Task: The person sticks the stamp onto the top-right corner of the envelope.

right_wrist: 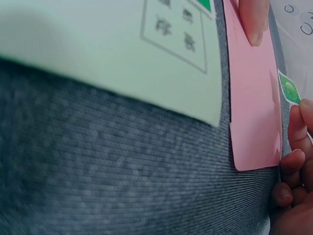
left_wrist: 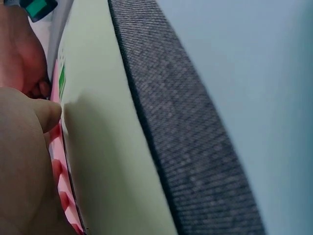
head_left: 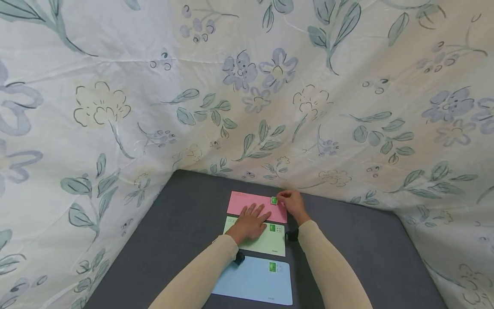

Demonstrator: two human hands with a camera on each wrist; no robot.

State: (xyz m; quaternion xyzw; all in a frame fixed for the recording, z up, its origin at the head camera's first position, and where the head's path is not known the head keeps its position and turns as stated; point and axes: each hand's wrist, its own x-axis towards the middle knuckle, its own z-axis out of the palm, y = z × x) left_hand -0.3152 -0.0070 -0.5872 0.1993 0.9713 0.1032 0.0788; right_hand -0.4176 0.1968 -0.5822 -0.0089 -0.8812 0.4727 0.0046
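A green stamp [head_left: 274,200] is pinched by one edge between thumb and finger of my right hand [head_left: 292,205], at the right end of a pink envelope [head_left: 236,202]. In the right wrist view the stamp [right_wrist: 288,87] looks tilted and raised above the paper. My left hand [head_left: 250,224] lies with fingers spread, its fingertips resting on the pink envelope. Its palm is over a pale green envelope [head_left: 266,246], which bears a green stamp [head_left: 272,228] beside a small printed box. The left wrist view shows the left thumb [left_wrist: 48,115] extended.
Nearest to me lies a blue envelope [head_left: 251,281], also with a green stamp [head_left: 272,267] at its upper right. All three envelopes are stacked in a column on a dark grey ribbed surface [head_left: 177,214]. Floral cloth [head_left: 247,107] rises behind it and along both sides.
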